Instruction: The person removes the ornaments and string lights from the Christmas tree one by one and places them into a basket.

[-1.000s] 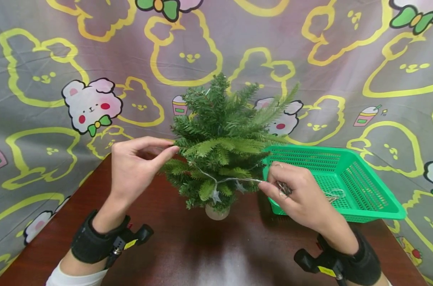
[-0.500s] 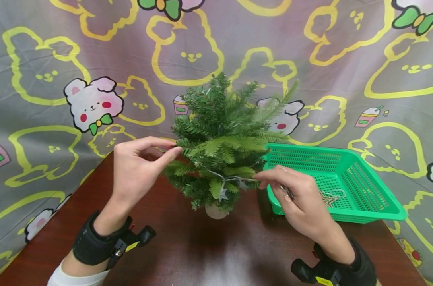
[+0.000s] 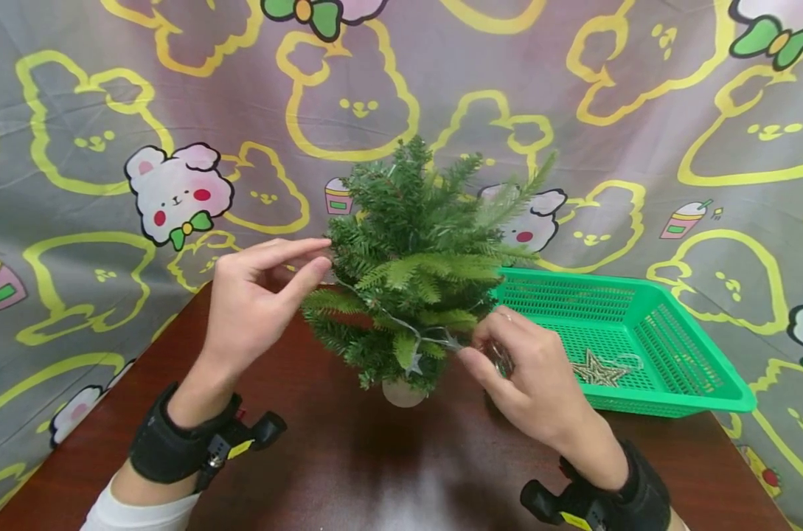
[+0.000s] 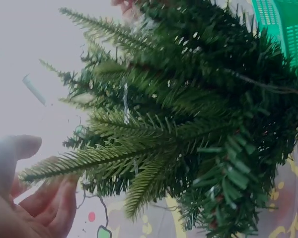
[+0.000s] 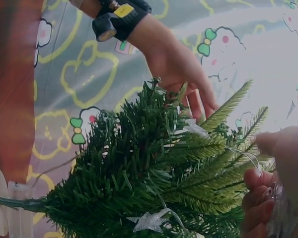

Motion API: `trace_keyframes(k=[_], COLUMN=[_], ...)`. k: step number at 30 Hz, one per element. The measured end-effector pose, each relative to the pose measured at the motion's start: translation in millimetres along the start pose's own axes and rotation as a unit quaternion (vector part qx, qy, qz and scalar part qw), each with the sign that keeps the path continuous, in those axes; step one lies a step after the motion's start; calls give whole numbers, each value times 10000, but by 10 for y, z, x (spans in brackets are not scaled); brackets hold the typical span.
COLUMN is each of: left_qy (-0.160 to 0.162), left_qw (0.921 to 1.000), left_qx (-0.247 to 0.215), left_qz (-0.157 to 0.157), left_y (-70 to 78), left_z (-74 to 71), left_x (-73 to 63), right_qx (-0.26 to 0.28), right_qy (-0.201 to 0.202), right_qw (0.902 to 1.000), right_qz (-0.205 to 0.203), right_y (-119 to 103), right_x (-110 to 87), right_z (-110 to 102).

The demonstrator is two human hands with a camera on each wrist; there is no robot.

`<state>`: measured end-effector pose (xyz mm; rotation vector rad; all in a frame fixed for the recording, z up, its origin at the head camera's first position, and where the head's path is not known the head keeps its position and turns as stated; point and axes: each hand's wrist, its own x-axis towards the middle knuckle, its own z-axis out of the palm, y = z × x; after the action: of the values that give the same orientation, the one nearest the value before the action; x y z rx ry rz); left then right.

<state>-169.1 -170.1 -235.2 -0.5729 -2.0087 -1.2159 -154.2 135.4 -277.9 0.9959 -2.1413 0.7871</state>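
A small artificial Christmas tree (image 3: 417, 258) stands upright on a pale round base (image 3: 404, 394). Clear string lights (image 3: 401, 322) with star-shaped covers run across its lower front branches. My right hand (image 3: 530, 372) pinches the wire by a star at the tree's right side, and a bundle of the lights sits in its curled fingers, as the right wrist view shows. At the left side, my left hand (image 3: 251, 299) has its thumb and fingers apart at the branch tips. In the left wrist view a branch tip lies between that thumb and fingers (image 4: 64, 203).
A green plastic basket (image 3: 703, 343) stands on the right of the brown table (image 3: 295, 457). Inside it lies a glittery gold star (image 3: 599, 369) with something pale beside it. A patterned curtain (image 3: 242, 96) hangs close behind the tree.
My right hand has shifted left and slightly down along the wire, uncovering the gold star in the basket. My left thumb and fingertips, earlier closer together on a branch, have moved up a little and parted.
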Motion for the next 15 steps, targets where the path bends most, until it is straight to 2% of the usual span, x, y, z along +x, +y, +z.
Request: trace_keyframes(k=[3,7,11,15], left_qy=[115,78,-354,-919], left_qw=[9962,9821,9771,9715], left_qx=[-854,-1818,-1961,-2034], left_qz=[-153,-483,-741,-799], left_y=[-38,-137,-294,-455], left_z=[-48,-99,-106,-78], left_x=[69,194,312,383], right_qx=[-148,-174,-133,-200], right_qy=[73,100,135,198], right_qw=[9998,9997,9995,9989], right_qz=[-109,-170,-256,-375], right_y=[-2,5,-1,-7], right_x=[11,16,19,21], right_z=[34,61,69,79])
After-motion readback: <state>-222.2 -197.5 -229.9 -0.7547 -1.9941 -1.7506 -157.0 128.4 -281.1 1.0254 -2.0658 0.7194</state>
